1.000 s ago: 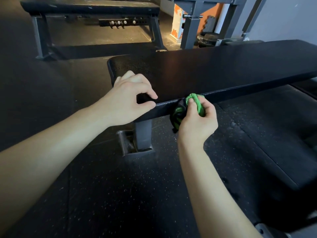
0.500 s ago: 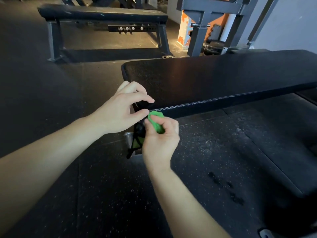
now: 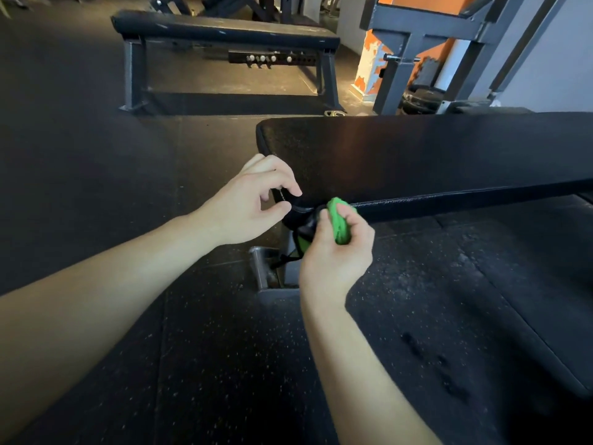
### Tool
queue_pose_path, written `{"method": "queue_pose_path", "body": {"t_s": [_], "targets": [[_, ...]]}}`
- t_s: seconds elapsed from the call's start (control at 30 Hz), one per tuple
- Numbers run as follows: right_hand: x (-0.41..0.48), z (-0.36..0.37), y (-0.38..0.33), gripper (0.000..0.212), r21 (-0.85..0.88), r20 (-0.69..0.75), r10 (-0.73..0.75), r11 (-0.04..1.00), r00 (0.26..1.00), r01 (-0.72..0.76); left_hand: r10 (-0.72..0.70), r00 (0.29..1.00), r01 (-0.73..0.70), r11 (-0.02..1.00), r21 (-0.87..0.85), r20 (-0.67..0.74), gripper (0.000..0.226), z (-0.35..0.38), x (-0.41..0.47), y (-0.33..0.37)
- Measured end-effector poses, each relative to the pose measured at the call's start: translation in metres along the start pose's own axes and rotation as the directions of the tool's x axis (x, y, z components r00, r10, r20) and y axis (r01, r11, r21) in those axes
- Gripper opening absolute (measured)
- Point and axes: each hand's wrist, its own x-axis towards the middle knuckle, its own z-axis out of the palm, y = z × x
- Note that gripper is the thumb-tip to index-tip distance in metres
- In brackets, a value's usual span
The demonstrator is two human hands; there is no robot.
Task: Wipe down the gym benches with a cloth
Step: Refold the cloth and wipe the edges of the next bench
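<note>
Shifted toward bench (image 3: pixel 417 162) corner: cloth (image 3: pixel 340 223), gripped in right hand (image 3: pixel 333 261); left hand (image 3: pixel 247 207) pinches corner.

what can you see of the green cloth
The cloth is bright green with black parts. It looks like soft fabric and is bunched into a wad. The right hand grips it, fingers curled round it, and holds it against the near side edge of the bench pad, close to the pad's left end. A darker part hangs below the hand, in front of the bench's leg.
</note>
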Motion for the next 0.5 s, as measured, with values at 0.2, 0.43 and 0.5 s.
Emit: {"method": "queue_pose_path", "body": {"t_s": [0.2, 0.43, 0.5], "targets": [[-0.010, -0.008, 0.009, 0.024, -0.083, 0.119, 0.014, 0.997, 0.993, -0.004, 0.030, 0.999, -0.029, 0.999, 0.019, -0.043, 0.020, 0.005, -0.002, -0.004], [0.042, -0.025, 0.008, 0.016, -0.074, -0.180, 0.005, 0.997, 0.984, -0.019, 0.027, 0.998, -0.026, 0.999, 0.020, -0.056, 0.018, 0.006, -0.003, -0.006], [0.022, -0.014, 0.013, 0.017, -0.084, -0.151, 0.033, 0.995, 0.988, -0.046, 0.037, 0.998, -0.037, 0.999, 0.015, -0.055, 0.019, 0.005, -0.003, -0.007]]}}
